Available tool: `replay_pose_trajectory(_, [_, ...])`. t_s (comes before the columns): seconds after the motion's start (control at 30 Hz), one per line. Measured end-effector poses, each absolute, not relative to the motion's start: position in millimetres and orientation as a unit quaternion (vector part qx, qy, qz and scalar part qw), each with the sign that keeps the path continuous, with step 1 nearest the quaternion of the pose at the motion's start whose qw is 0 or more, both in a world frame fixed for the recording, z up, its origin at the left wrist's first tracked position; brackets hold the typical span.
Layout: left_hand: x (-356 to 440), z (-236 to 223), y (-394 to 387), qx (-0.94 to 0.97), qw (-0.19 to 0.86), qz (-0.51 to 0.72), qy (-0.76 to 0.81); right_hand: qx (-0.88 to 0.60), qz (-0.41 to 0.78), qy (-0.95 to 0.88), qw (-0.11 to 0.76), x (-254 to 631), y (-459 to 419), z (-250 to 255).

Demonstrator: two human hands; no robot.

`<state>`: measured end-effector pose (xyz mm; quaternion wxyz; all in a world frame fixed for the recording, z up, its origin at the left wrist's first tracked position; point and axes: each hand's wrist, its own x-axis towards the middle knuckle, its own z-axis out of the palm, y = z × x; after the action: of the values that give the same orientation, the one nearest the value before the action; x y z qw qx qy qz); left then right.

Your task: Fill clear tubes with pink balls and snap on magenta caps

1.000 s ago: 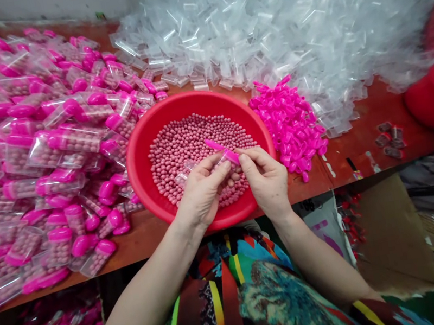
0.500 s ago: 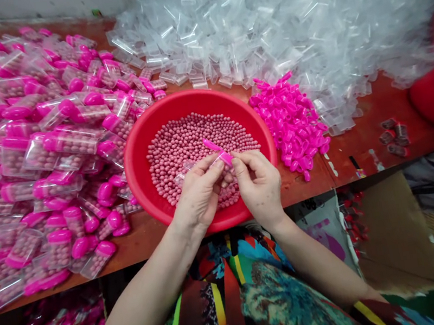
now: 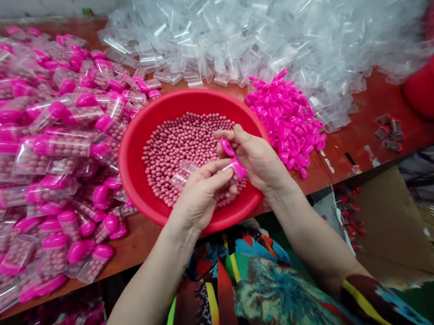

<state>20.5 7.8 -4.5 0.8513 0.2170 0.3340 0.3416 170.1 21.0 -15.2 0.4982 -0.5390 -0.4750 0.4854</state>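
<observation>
Above the red basin (image 3: 141, 210), my left hand (image 3: 197, 196) is closed around a small clear bottle, mostly hidden by the fingers. A pink flip cap (image 3: 238, 170) sits on the bottle's end, with its lid (image 3: 227, 147) standing raised. My right hand (image 3: 260, 158) is curled about the cap and lid, its fingertips at the raised lid. Pink beads (image 3: 180, 138) cover the basin's bottom. Beside my left hand, another clear bottle (image 3: 181, 173) lies on the beads.
Filled pink-capped bottles (image 3: 61, 143) are heaped at the left. Loose pink caps (image 3: 287, 124) lie right of the basin, and clear empty bottles (image 3: 261, 23) are piled behind. A red container (image 3: 432, 90) and several small dark pieces (image 3: 389, 132) are on the table's right.
The pink cap is now on the bottle's end, turned with its lid raised. My right hand has shifted up and right, from pinching the cap's side to its lid.
</observation>
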Motion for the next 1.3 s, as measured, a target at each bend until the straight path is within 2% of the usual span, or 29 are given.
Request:
replay_pose_trajectory(0.1, [21,-6,12,0.188,0.841,0.380,0.335,-0.529,0.420,-0.539,0.504,178,13,-11])
replay_pose_trajectory(0.3, [21,-9,15,0.147,0.827,0.407,0.359,-0.515,0.193,-0.736,0.394,176,-15,-21])
replay_pose_trajectory(0.43, [24,-11,11,0.141,0.829,0.408,0.355,-0.520,0.105,-0.744,0.407,167,-15,-32])
replay_pose_trajectory(0.83, [19,-7,7,0.171,0.871,0.341,0.311,-0.493,0.053,-0.751,0.436,170,-21,-30])
replay_pose_trajectory(0.9, [23,-6,4,0.246,0.829,0.373,0.336,-0.505,0.042,-0.750,0.424,171,-20,-31])
replay_pose_trajectory(1.0, [30,-6,-1,0.392,0.701,0.440,0.401,-0.535,0.020,-0.748,0.391,170,-20,-32])
replay_pose_trajectory(1.07, [33,-8,-2,0.450,0.657,0.439,0.415,-0.556,-0.006,-0.743,0.373,168,-21,-32])
replay_pose_trajectory(1.3, [36,-9,-2,0.346,0.735,0.418,0.407,-0.593,-0.043,-0.730,0.337,161,-24,-28])
